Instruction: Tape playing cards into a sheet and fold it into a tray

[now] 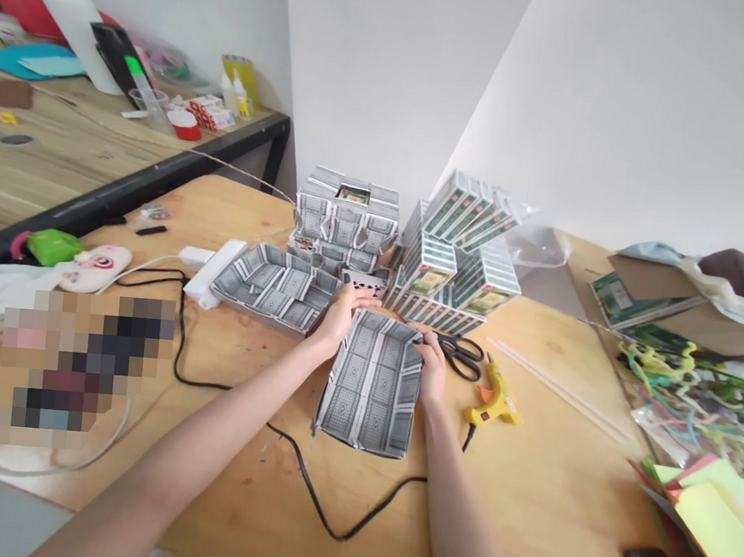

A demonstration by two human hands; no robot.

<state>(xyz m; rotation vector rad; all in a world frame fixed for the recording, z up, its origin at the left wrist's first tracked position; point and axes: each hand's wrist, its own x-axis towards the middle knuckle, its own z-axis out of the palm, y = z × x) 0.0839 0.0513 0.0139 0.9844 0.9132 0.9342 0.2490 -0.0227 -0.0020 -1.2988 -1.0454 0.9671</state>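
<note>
Both hands grip a shallow tray (371, 388) folded from grey-patterned playing cards, which sits tilted on the wooden table (542, 489) in front of the person. The left hand (342, 309) is closed on the tray's far left corner, fingers curled over the rim, while the right hand (430, 365) clamps the right wall near its far end, fingers inside and thumb hidden. A second card tray (276, 288) lies flat just to the left, beside a white power strip (213, 273). Behind the hands stands a stack of card-built boxes (346, 216), and next to it a pile of playing-card packs (460, 260) in green and white. Black-handled scissors (462, 354) and a yellow hot glue gun (495, 397) lie just right of the right hand, the gun's black cord (305, 479) looping under the forearms
</note>
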